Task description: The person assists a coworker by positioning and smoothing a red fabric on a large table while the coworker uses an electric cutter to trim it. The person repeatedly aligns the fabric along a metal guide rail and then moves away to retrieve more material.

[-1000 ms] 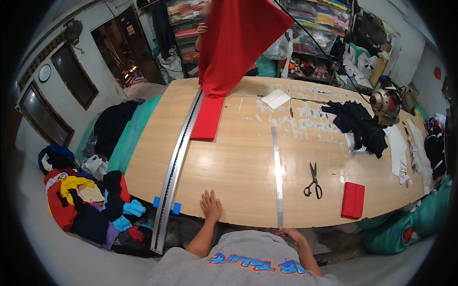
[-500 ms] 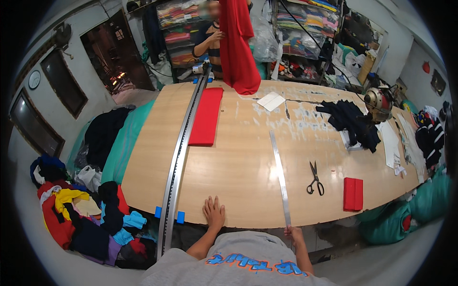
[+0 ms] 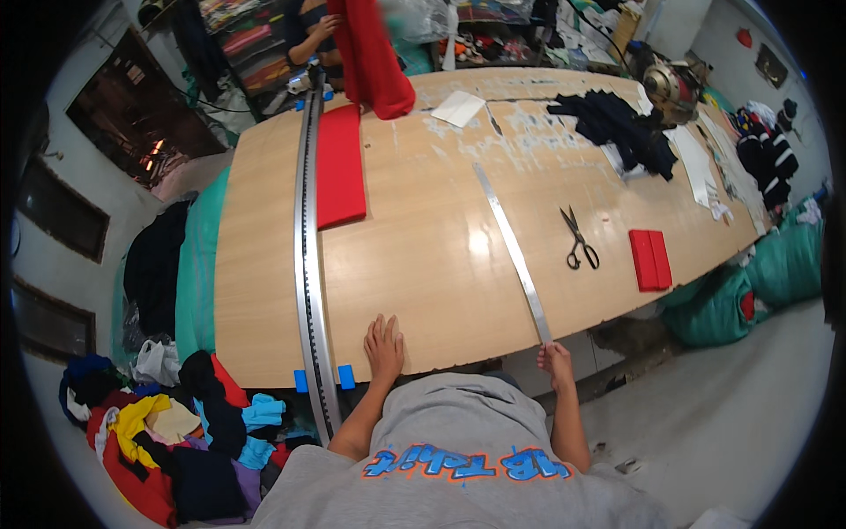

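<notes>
"Swung to the right since the earlier frame: the near end of the metal ruler (image 3: 511,250), which slants more across the counter (image 3: 414,291). The whole view has turned, too."

"How far along is the work?"

"Partway, I'd judge. One long red strip (image 3: 341,167) lies flat beside the metal rail (image 3: 307,220), and a smaller red bundle (image 3: 649,260) sits folded near the right. But the big red cloth (image 3: 374,62) isn't laid down; a co-worker (image 3: 310,33) holds it up at the far side. Whether its lower end touches, I can't tell. The scissors (image 3: 578,236) lie unheld between ruler and bundle."

"Is the ruler against any fabric?"

"No, it's on bare surface, well apart from the strip."

"And the hands?"

"The right hand (image 3: 557,363), at the near edge, has its fingers wrapped around the ruler's end, forearm coming up from below. The left hand (image 3: 385,346) rests palm down just inside that edge, fingers extended and gripping nothing, its arm slanting in from lower left."
</notes>
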`<state>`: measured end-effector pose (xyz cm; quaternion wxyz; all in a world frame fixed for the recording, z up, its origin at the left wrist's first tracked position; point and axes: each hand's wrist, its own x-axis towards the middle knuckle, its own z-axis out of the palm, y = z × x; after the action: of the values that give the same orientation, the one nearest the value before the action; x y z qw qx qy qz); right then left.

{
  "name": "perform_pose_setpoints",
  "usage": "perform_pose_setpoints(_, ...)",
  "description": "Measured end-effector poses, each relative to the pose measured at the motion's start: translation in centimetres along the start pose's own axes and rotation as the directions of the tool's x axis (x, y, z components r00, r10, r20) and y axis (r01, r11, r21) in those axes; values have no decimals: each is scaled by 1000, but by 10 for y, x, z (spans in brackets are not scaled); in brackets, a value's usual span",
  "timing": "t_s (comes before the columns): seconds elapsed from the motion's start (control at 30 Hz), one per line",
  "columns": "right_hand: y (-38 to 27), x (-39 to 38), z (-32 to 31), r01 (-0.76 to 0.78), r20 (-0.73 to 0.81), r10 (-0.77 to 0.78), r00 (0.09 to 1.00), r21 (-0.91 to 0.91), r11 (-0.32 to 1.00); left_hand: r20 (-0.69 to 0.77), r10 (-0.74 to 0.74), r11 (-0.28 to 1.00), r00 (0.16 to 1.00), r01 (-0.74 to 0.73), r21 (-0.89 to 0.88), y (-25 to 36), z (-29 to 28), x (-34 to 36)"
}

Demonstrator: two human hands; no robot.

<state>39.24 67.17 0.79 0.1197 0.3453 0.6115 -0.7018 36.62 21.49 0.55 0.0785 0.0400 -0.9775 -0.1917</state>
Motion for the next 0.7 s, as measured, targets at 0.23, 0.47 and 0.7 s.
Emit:
perform_pose_setpoints(0.23,17,0,11,67,-55,-70,996,-54,996,54,8,996,999,-3,-85,-7,-7,4)
perform_pose_setpoints(0.47,17,-2,12,31,-62,-38,997,-119,992,19,-11,997,1000,12,-71,-4,-6,1)
perform_pose_setpoints(0.7,0,2,13,-170,-126,165,978,-31,985,24,-50,992,998,53,-117,-4,-9,1)
